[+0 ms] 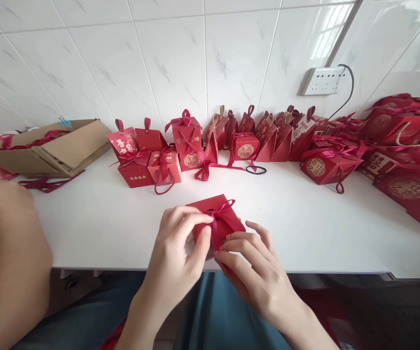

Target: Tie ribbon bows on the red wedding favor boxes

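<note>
A red gift box (207, 203) rests near the table's front edge, with a dark-pink ribbon (224, 210) tied in a bow on its top. My left hand (180, 238) comes from the left, thumb and index finger pinching the ribbon at the bow's left side. At the lower right, my right hand (255, 265) has its fingers closed around a hanging ribbon end; its little finger sticks out. Both hands cover much of the box's front and sides.
Several red boxes (133, 176) line the tiled wall, some with ribbon bows, and more boxes (407, 187) are piled at right. A black hair tie (256, 169) lies mid-table. A cardboard box (54, 160) holds ribbons at left, near another person's arm (16, 243).
</note>
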Demonstrator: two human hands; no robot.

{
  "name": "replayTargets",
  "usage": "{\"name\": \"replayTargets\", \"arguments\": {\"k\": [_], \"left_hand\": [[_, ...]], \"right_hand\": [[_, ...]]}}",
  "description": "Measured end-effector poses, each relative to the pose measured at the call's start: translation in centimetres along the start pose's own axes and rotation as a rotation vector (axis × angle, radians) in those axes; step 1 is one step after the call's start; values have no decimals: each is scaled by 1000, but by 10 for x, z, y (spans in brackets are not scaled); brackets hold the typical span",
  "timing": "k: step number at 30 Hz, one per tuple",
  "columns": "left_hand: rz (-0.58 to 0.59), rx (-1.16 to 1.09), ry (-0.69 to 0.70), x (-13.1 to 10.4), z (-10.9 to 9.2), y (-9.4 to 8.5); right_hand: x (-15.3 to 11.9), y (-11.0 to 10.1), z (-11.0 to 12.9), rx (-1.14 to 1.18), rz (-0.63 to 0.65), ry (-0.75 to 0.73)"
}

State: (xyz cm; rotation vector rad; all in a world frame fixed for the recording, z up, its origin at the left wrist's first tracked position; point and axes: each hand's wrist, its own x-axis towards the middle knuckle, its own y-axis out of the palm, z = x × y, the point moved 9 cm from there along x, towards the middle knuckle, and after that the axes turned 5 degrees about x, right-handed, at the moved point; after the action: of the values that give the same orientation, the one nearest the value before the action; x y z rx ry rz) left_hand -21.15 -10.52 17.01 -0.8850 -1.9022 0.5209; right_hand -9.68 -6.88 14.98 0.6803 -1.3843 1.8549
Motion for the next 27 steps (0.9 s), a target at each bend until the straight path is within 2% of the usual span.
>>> {"name": "replayTargets", "arguments": {"k": [4,7,9,11,13,16,23,27], "left_hand": [[66,84,-4,10,13,22],[69,75,-20,9,17,27],[57,53,-22,8,18,26],[64,33,-19,8,18,27],[80,26,-20,7,19,29],[102,42,-21,7,20,33],[73,98,-24,9,20,33],[-10,113,79,9,20,28]], "right_hand": [[-2,-2,7,-10,25,-39],[-4,-15,7,81,-29,-61],[-5,-29,-5,112,-114,-4],[-6,-34,-21,37,-141,93],[-6,-30,-33,-79,-84,151],[-7,-22,-38,-129,-59,135],[-8,-13,-27,-33,-52,61],[-4,-16,-20,-46,-75,36]]}}
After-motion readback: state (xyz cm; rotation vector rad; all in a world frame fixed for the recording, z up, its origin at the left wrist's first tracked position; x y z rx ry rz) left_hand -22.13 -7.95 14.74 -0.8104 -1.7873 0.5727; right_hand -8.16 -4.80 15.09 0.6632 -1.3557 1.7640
